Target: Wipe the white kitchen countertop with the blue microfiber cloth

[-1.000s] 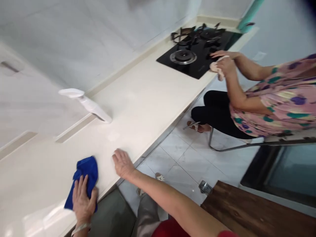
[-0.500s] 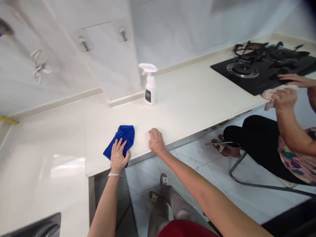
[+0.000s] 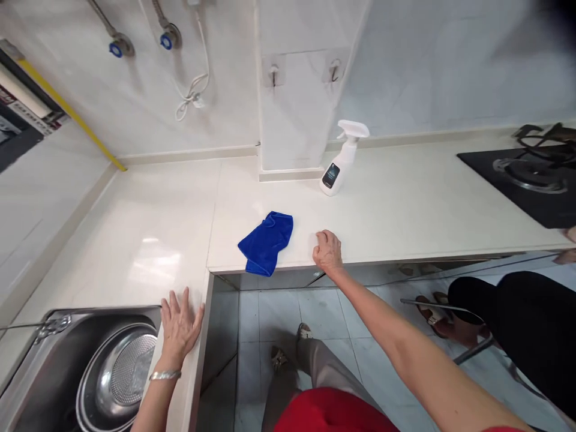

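My left hand (image 3: 179,324) lies flat with fingers spread on the white countertop (image 3: 157,234), at the corner beside the sink. It holds nothing. A blue cloth (image 3: 267,241) lies crumpled by itself at the counter's front edge, partly hanging over it. My right hand (image 3: 327,251) rests on the counter edge just right of the cloth, fingers curled under, nothing visible in them. A white spray bottle (image 3: 342,161) stands behind, close to the wall column.
A steel sink (image 3: 54,354) with a metal strainer bowl (image 3: 119,378) sits at lower left. A black gas hob (image 3: 526,177) is at far right. Another person's legs in black (image 3: 513,318) sit on a chair at right. Below the counter is an open gap over tiled floor.
My left hand has let go of the blue cloth and moved left to the counter beside the sink. The view has swung left, bringing the sink in; my right hand stayed at the edge.
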The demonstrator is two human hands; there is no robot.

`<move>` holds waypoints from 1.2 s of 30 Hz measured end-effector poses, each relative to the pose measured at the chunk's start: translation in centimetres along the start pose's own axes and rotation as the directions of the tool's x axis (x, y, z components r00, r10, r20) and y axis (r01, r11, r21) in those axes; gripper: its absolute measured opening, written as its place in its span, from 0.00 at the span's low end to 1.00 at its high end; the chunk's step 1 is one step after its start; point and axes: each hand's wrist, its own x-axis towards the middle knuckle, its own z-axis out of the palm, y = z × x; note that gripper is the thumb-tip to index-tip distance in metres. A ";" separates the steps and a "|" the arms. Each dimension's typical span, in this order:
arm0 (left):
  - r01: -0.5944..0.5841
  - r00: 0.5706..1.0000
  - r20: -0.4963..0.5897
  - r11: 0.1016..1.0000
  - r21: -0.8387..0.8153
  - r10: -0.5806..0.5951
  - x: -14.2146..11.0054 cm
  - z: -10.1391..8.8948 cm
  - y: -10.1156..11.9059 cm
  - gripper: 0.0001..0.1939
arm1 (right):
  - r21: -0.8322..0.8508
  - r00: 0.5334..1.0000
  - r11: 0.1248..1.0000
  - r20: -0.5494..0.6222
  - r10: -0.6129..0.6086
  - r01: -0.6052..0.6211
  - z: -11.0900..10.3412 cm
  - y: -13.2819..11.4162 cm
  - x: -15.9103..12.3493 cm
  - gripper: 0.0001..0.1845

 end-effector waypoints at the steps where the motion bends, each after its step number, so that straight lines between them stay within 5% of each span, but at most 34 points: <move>1: 0.059 0.998 0.038 0.998 0.010 -0.059 -1.8 0.1 -0.5 0.37 | -0.007 1.000 1.000 -0.004 -0.003 0.003 0.0 0.0 0.0 0.25; 4: 0.157 0.983 0.095 0.987 0.023 -0.158 -6.6 0.3 -0.7 0.37 | -0.025 1.000 1.000 -0.013 -0.012 0.012 0.2 0.2 -0.1 0.24; 13: 0.350 0.937 -0.061 0.922 0.163 -0.345 -18.9 0.0 0.1 0.40 | -0.014 0.998 0.999 -0.032 -0.044 0.044 0.1 0.7 -0.4 0.22; 18: 0.455 0.885 -0.025 0.853 0.255 -0.465 -24.1 -0.5 -0.9 0.36 | 0.026 0.996 0.997 -0.042 -0.074 0.075 -0.1 0.8 -0.8 0.23; 27: 0.513 0.858 -0.142 0.823 0.243 -0.493 -24.6 -0.4 -0.4 0.43 | 0.028 0.994 0.994 0.012 -0.107 0.107 0.1 1.8 -0.9 0.23; 36: 0.545 0.838 -0.109 0.810 0.216 -0.535 -24.8 -0.4 -0.7 0.47 | 0.070 0.987 0.985 0.039 -0.158 0.155 -0.1 2.3 -1.0 0.24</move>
